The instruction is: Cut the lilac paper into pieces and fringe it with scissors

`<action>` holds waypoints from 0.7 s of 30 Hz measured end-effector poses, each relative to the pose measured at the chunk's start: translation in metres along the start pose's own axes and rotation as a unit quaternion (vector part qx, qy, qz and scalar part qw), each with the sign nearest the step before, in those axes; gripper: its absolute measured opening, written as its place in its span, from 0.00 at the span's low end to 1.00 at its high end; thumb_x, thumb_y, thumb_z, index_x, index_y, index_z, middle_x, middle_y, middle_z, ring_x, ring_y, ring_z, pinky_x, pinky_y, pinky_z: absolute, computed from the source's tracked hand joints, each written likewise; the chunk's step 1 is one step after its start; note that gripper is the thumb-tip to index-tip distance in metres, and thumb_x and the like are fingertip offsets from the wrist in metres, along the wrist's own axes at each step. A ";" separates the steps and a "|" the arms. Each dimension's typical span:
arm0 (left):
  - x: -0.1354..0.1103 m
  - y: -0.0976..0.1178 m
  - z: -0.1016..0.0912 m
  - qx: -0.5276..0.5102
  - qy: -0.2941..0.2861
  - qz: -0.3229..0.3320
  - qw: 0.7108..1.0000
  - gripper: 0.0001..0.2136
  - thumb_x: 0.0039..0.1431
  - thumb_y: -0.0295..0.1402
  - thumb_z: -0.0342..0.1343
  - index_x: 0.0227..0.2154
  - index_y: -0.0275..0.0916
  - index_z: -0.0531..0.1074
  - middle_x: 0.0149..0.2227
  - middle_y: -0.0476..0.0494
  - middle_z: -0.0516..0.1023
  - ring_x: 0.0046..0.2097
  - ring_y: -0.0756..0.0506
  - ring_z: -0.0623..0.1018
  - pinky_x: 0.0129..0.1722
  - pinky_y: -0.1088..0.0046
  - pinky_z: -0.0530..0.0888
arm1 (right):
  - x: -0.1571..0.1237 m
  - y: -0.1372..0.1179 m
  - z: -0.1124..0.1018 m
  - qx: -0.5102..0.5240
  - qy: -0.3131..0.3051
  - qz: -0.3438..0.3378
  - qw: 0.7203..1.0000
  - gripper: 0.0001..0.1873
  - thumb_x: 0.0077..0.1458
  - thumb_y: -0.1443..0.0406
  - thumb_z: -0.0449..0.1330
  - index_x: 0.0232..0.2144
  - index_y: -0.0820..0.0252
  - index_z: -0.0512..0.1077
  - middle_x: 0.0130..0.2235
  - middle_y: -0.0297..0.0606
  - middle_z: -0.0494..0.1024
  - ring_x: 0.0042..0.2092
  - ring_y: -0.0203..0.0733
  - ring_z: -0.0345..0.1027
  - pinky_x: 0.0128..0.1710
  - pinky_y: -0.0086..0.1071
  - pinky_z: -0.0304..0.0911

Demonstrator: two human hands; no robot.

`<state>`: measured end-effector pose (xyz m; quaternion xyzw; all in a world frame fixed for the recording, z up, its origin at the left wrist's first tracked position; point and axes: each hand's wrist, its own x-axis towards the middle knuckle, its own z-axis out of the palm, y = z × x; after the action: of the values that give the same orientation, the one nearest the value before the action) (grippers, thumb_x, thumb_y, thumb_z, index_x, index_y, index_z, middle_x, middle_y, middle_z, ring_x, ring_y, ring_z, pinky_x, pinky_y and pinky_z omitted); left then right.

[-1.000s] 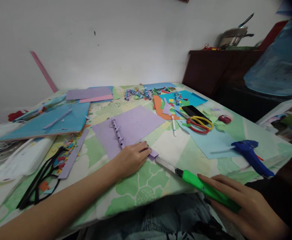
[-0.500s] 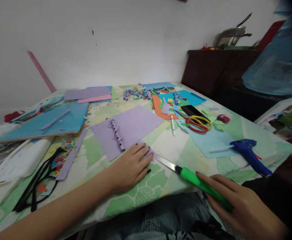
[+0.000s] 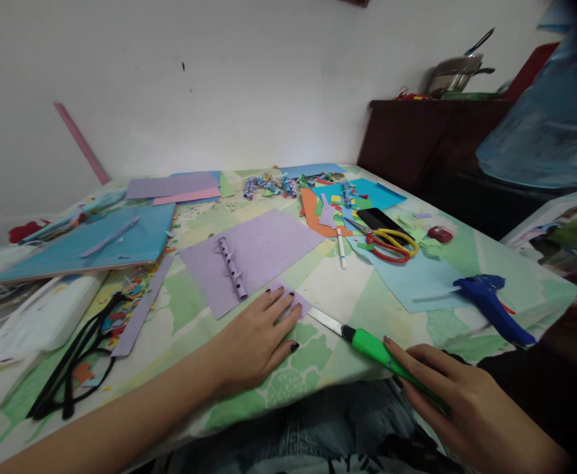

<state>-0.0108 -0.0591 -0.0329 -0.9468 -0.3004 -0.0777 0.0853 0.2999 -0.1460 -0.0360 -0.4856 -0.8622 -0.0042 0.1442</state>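
Observation:
My left hand (image 3: pixel 261 336) lies on the table with its fingers spread, pressing down a small purple paper piece (image 3: pixel 304 303) that is partly hidden under the fingertips. Closed around the green handle of a utility knife (image 3: pixel 374 349), my right hand (image 3: pixel 460 395) holds it low at the table's front edge. The knife's blade points left, and its tip meets the right edge of the small paper piece. Beyond my left hand is a larger purple sheet (image 3: pixel 278 247), with a rolled purple paper tube (image 3: pixel 231 266) with dark spots lying on it.
Black eyeglasses (image 3: pixel 68 368) and a purple strip (image 3: pixel 143 309) lie at left by a blue board (image 3: pixel 120 243). To the right are scissors (image 3: pixel 391 245), a phone (image 3: pixel 384 222), a white marker (image 3: pixel 341 249) and a blue glue gun (image 3: pixel 490 306). Paper rolls (image 3: pixel 271 185) sit at the back.
The knife and my right hand have shifted slightly left, bringing the blade onto the edge of the small purple piece. My left hand stays in nearly the same place.

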 end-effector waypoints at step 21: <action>0.000 0.001 -0.003 -0.068 -0.043 -0.047 0.996 0.29 0.64 0.47 0.39 0.61 0.31 0.56 0.61 0.33 0.64 0.64 0.34 0.59 0.62 0.44 0.52 | -0.010 -0.001 0.005 0.005 0.021 0.001 1.000 0.25 0.63 0.66 0.48 0.62 0.56 0.56 0.44 0.48 0.75 0.37 0.45 0.77 0.31 0.34 0.75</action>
<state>-0.0110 -0.0603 -0.0304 -0.9376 -0.3424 -0.0609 0.0041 0.3025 -0.1542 -0.0434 -0.4856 -0.8584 -0.0100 0.1651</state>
